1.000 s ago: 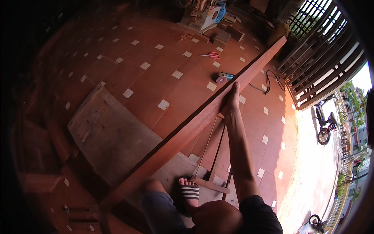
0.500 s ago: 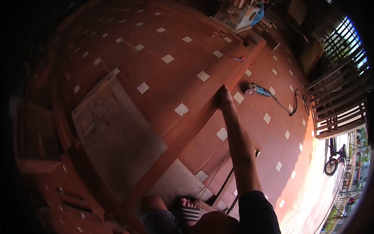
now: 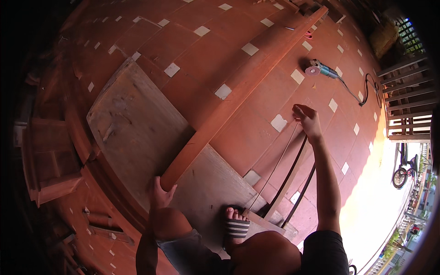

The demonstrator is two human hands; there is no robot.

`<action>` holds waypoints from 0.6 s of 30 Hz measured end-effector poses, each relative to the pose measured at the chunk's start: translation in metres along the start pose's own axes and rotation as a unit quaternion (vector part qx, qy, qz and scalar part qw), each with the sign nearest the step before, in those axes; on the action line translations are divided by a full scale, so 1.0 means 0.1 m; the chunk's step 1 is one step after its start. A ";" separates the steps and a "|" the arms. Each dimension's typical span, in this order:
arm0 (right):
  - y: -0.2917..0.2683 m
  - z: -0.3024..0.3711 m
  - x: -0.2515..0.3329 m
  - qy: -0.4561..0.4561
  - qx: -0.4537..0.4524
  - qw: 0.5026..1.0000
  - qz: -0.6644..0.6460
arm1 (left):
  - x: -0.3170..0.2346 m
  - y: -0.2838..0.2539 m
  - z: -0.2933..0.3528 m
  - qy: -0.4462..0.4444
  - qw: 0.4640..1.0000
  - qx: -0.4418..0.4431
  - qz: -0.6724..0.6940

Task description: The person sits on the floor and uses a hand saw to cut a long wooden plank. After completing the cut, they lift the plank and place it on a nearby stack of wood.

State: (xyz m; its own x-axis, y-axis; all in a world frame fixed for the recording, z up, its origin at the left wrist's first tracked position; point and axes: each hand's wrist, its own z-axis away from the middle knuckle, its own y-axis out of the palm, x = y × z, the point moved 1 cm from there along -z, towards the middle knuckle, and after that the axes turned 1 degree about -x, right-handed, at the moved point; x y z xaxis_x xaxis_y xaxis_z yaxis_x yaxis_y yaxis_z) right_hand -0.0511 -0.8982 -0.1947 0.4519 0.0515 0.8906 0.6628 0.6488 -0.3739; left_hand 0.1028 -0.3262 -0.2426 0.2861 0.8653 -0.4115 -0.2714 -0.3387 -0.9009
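My left hand (image 3: pixel 161 194) grips the near end of a long reddish wooden beam (image 3: pixel 238 107), fingers on its side and thumb across the end. The beam lies diagonally over a worn grey wooden slab (image 3: pixel 137 119) and runs to the far right. To the right of it, my right hand (image 3: pixel 308 120) is closed at the upper end of a wooden frame saw (image 3: pixel 289 176), which has a thin cord along one side and dark strips. The fingers partly hide that end. The saw's lower crosspiece is close to my sandalled foot (image 3: pixel 236 224).
An angle grinder (image 3: pixel 323 69) with a cord lies on the tiled floor (image 3: pixel 261 137) beyond my right hand. Pink-handled scissors (image 3: pixel 309 35) are by the beam's far part. Carved wooden furniture parts (image 3: pixel 55 160) stand at left. A slatted gate (image 3: pixel 408 101) and a motorbike (image 3: pixel 401 176) are at right.
My right hand has left the beam and moved to the frame saw's upper end. My left hand, blurred before, now shows at the beam's near end. The whole view has shifted.
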 end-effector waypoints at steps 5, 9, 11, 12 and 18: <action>-0.24 2.17 -1.01 0.049 0.065 0.971 0.225 | 0.07 -0.10 -0.09 0.089 0.995 0.051 0.020; 0.00 3.63 -1.24 0.107 0.284 0.877 0.371 | 0.51 -0.33 -0.35 0.056 0.932 0.221 0.280; 0.25 4.00 -1.25 0.099 0.281 0.842 0.450 | 1.01 -0.42 -0.70 -0.071 0.865 0.333 0.369; 0.32 4.07 -1.29 0.104 0.232 0.842 0.477 | 1.11 -0.48 -0.84 -0.033 0.881 0.336 0.332; 0.66 4.20 -1.62 0.098 0.046 0.845 0.523 | 1.17 -0.84 -1.58 0.045 0.938 0.305 0.156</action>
State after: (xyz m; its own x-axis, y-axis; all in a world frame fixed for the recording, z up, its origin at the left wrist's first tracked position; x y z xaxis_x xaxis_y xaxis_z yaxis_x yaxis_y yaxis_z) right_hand -0.3311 -0.5449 -0.2555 0.8589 0.5117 0.0214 -0.2056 0.3827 -0.9007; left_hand 0.3042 -0.2544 -0.2370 0.1742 0.7153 -0.6768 -0.8225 -0.2722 -0.4994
